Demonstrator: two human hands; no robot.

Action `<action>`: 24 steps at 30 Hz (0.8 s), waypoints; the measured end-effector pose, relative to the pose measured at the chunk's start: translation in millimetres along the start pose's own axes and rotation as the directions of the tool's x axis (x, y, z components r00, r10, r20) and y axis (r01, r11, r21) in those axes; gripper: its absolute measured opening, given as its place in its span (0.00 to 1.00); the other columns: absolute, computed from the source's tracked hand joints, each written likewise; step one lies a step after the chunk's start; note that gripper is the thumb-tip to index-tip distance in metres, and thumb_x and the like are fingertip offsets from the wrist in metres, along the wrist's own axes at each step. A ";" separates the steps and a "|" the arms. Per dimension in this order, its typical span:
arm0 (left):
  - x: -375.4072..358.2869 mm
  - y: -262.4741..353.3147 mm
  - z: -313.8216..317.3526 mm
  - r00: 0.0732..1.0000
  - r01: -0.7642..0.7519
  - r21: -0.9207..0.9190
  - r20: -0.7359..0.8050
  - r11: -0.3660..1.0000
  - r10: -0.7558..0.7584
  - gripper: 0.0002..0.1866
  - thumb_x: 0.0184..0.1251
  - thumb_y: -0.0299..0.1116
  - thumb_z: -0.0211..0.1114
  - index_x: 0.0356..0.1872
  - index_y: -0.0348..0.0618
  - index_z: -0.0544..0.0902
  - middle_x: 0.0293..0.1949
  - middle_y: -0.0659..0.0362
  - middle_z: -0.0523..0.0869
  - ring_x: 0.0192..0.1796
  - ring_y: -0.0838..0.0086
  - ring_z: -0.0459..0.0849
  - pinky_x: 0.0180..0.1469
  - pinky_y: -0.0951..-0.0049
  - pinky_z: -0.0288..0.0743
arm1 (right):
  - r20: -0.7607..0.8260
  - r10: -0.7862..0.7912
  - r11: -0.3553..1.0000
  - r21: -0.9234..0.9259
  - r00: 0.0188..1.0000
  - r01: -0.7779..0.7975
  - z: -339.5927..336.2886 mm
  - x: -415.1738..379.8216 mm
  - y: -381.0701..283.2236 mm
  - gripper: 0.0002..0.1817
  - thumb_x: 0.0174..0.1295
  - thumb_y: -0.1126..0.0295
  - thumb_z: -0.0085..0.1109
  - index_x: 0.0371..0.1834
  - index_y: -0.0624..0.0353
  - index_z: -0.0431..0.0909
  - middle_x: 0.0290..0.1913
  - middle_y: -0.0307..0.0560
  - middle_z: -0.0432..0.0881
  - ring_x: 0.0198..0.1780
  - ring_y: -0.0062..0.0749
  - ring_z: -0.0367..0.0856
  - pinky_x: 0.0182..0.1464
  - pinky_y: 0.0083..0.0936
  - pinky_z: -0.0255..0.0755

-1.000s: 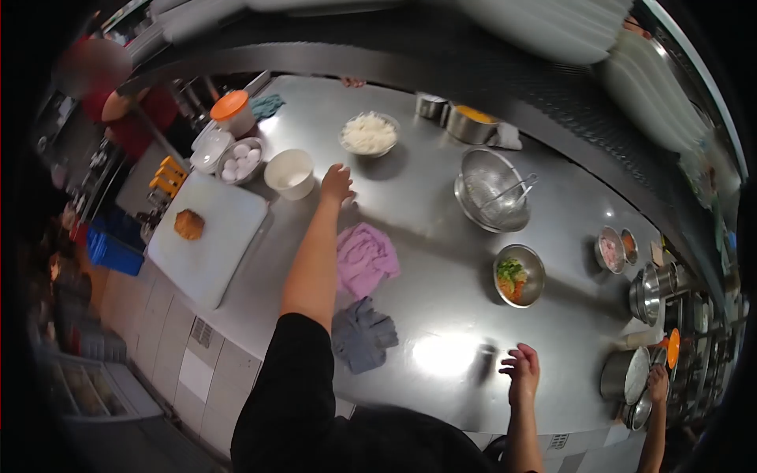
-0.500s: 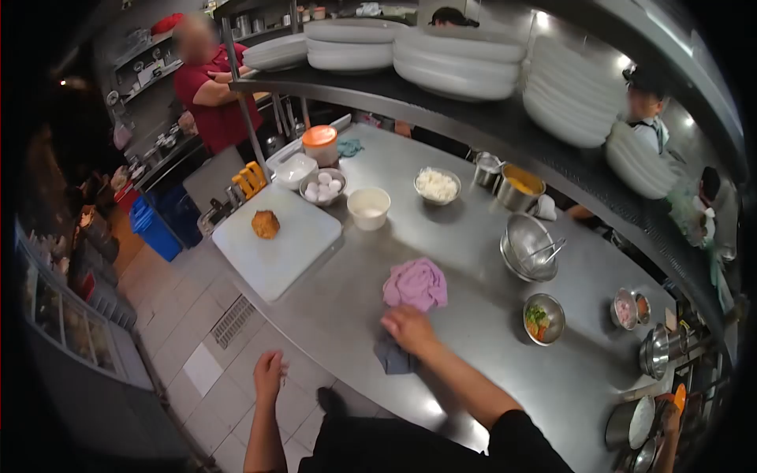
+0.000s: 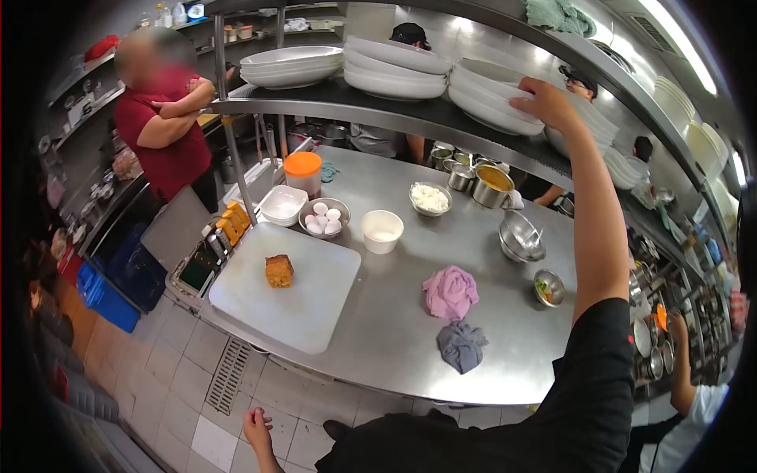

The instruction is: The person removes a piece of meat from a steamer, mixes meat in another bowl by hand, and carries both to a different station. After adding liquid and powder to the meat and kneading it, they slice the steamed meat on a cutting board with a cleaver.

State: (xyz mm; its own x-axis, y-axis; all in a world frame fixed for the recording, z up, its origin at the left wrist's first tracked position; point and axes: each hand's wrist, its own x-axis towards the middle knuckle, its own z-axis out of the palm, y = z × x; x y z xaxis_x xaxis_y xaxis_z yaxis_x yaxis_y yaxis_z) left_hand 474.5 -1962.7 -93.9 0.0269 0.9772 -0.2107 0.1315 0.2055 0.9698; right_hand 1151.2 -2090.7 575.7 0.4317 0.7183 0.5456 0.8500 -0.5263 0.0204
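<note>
My right hand (image 3: 547, 104) is raised to the shelf, its fingers curled at the rim of a white dish (image 3: 482, 101) in one of the stacks. How firmly it holds the rim is partly hidden. Low at my left side hangs my left hand (image 3: 257, 430), loosely bent, fingers a little apart and holding nothing. On the steel table, a crumpled pink cloth (image 3: 450, 292) lies just behind a grey cloth (image 3: 463, 347). A browned block of food (image 3: 278, 271) rests on the white cutting board (image 3: 315, 319).
The steel shelf (image 3: 371, 108) spans the table's far side, bearing more dish stacks. Below stand a bowl of eggs (image 3: 323, 218), a white tub (image 3: 382, 231), a bowl of white food (image 3: 430, 199) and metal bowls (image 3: 520, 236). A person in red (image 3: 162, 118) stands far left; other people work beyond.
My right hand has left the cloths and gone up to the dishes on the shelf. The grey cloth, partly covered before, now shows whole. My view has tilted up.
</note>
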 end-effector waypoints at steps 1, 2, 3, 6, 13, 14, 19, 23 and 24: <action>15.1 7.4 -7.7 1.000 -0.004 0.029 0.021 1.000 0.003 0.11 0.76 0.38 0.58 0.45 0.42 0.80 0.39 0.60 0.85 0.32 0.77 0.84 0.26 0.78 0.76 | -0.056 -0.036 0.999 -0.019 0.998 0.035 3.3 -1.8 -0.9 0.29 0.59 0.48 0.67 0.54 0.60 0.80 0.54 0.61 0.82 0.55 0.52 0.81 0.56 0.40 0.72; 29.8 14.0 -12.8 0.999 0.004 0.042 0.045 0.999 -0.006 0.11 0.76 0.38 0.58 0.45 0.42 0.80 0.39 0.60 0.85 0.32 0.77 0.84 0.26 0.78 0.76 | -0.042 -0.016 0.999 -0.031 0.999 0.014 6.7 -2.5 -0.2 0.29 0.59 0.48 0.67 0.54 0.60 0.80 0.54 0.61 0.82 0.55 0.52 0.81 0.56 0.40 0.72; 44.4 22.4 -13.3 0.996 -0.039 0.055 0.083 0.998 0.034 0.11 0.76 0.38 0.58 0.44 0.42 0.80 0.39 0.60 0.85 0.32 0.77 0.84 0.28 0.79 0.76 | -0.178 -0.088 0.988 -0.142 0.980 0.063 8.4 -4.1 -1.3 0.28 0.60 0.49 0.67 0.54 0.60 0.80 0.50 0.59 0.83 0.54 0.50 0.82 0.54 0.38 0.73; 73.9 54.4 -0.8 0.983 -0.121 0.063 0.146 0.991 0.111 0.11 0.76 0.39 0.58 0.44 0.42 0.80 0.39 0.61 0.85 0.33 0.78 0.84 0.30 0.79 0.76 | -0.314 -0.187 0.956 -0.275 0.931 0.100 2.1 -16.0 1.4 0.28 0.61 0.49 0.66 0.54 0.61 0.80 0.49 0.58 0.85 0.53 0.48 0.83 0.52 0.37 0.73; 94.9 89.7 20.3 0.965 -0.158 -0.019 0.209 0.987 0.159 0.11 0.77 0.39 0.57 0.45 0.42 0.80 0.41 0.62 0.85 0.34 0.80 0.84 0.32 0.80 0.75 | -0.388 0.118 0.942 0.334 0.914 0.020 -46.7 -184.8 -68.3 0.24 0.63 0.56 0.68 0.50 0.65 0.78 0.47 0.48 0.80 0.51 0.32 0.80 0.50 0.31 0.74; 96.0 89.9 18.6 0.966 -0.156 -0.006 0.207 0.988 0.154 0.11 0.77 0.39 0.57 0.45 0.42 0.80 0.41 0.62 0.85 0.34 0.80 0.84 0.32 0.80 0.75 | -0.394 0.169 0.885 0.464 0.903 0.037 -40.1 -218.9 -74.3 0.21 0.63 0.59 0.69 0.49 0.65 0.78 0.46 0.45 0.78 0.48 0.29 0.79 0.47 0.29 0.74; 122.1 109.5 11.8 0.974 -0.124 0.063 0.199 0.990 0.109 0.11 0.78 0.39 0.57 0.45 0.42 0.80 0.41 0.62 0.85 0.33 0.80 0.83 0.31 0.81 0.75 | -0.247 0.079 0.827 0.557 0.966 0.075 38.9 -311.9 -75.3 0.20 0.58 0.61 0.74 0.45 0.63 0.78 0.40 0.40 0.74 0.40 0.25 0.74 0.39 0.21 0.71; 141.5 144.5 27.9 0.966 -0.199 0.049 0.180 0.979 0.187 0.11 0.78 0.38 0.57 0.46 0.40 0.80 0.41 0.62 0.85 0.34 0.81 0.83 0.31 0.81 0.74 | 0.088 0.379 0.741 0.568 0.921 -0.359 179.9 -293.6 -42.1 0.21 0.55 0.62 0.75 0.44 0.64 0.78 0.38 0.44 0.76 0.37 0.33 0.78 0.38 0.27 0.73; 144.1 151.8 35.2 0.966 -0.202 0.055 0.174 0.978 0.189 0.11 0.78 0.38 0.57 0.46 0.40 0.80 0.41 0.62 0.85 0.34 0.81 0.83 0.31 0.81 0.74 | 0.125 0.388 0.777 0.489 0.913 -0.397 214.0 -277.7 -29.5 0.21 0.55 0.62 0.75 0.45 0.64 0.78 0.38 0.47 0.77 0.37 0.37 0.79 0.39 0.29 0.74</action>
State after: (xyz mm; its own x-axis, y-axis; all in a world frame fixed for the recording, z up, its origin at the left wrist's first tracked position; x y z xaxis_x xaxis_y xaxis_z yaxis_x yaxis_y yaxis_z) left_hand 533.2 -1792.6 18.7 0.2234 0.9738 -0.0414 0.1780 0.0009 0.9840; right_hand 1070.9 -2177.3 244.3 0.7615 0.5089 0.4014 0.6367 -0.4711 -0.6105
